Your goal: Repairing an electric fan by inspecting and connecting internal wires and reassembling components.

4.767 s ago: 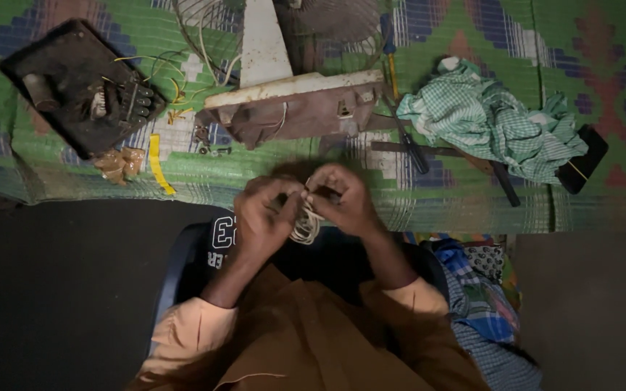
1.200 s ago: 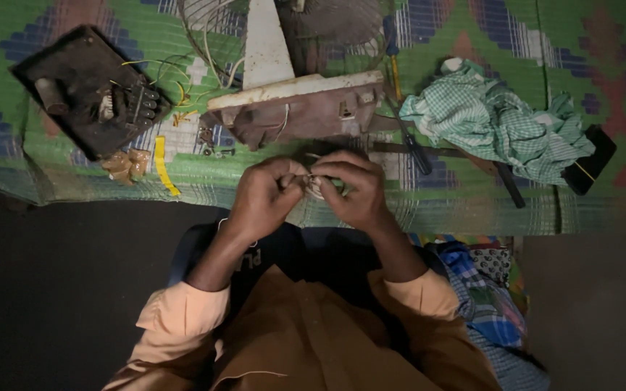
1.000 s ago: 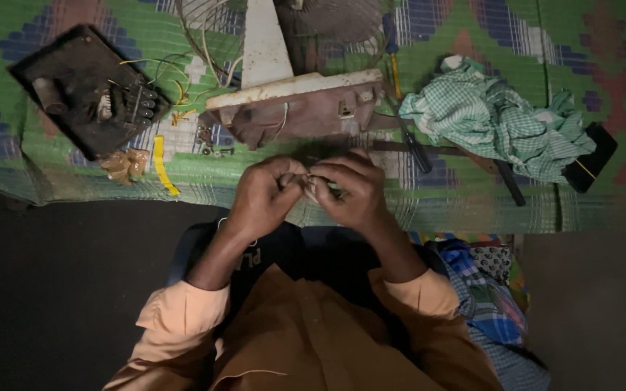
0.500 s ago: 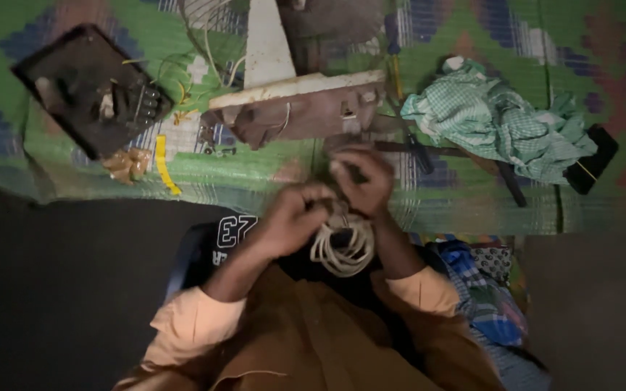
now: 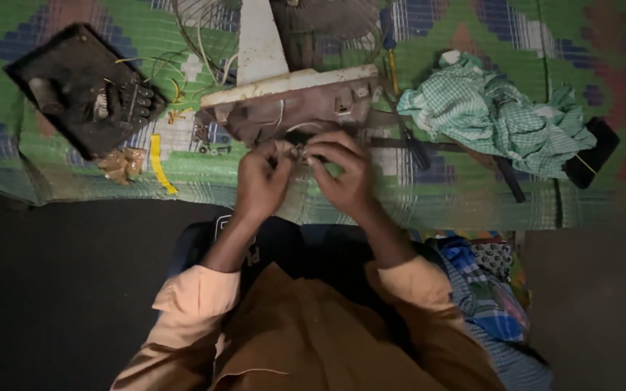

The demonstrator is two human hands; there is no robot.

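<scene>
Sitting at the near edge of a green patterned woven mat (image 5: pixel 581 43), arms in peach-coloured sleeves reaching forward. Bringing the left hand (image 5: pixel 262 181) and the right hand (image 5: pixel 342 174) together just in front of the chest, fingertips of both meeting and pinching a small pale wire piece (image 5: pixel 301 150) (too small and dim to say exactly what it is). Closing both sets of fingers on that piece, thumbs pressing against forefingers, nothing else gripped. Holding it just above the mat's near edge, right below a brown appliance housing (image 5: pixel 291 112) with a white strip along its top and pale wires hanging from it.

Lying on the mat to the left: a black square switch panel (image 5: pixel 81 87) with buttons and thin yellow and green leads trailing off it, a crumpled brownish scrap (image 5: pixel 121 165) just beside it, and a yellow strip (image 5: pixel 158 163) next to that. Spreading out to the right, well apart from the hands: a bunched green checked cloth (image 5: pixel 494 116), a dark slim hand tool (image 5: pixel 414 148) near its left edge, and a flat black rectangular object (image 5: pixel 592 153) at its right end. Showing a folded blue plaid cloth (image 5: pixel 487 297) beside the right elbow.
</scene>
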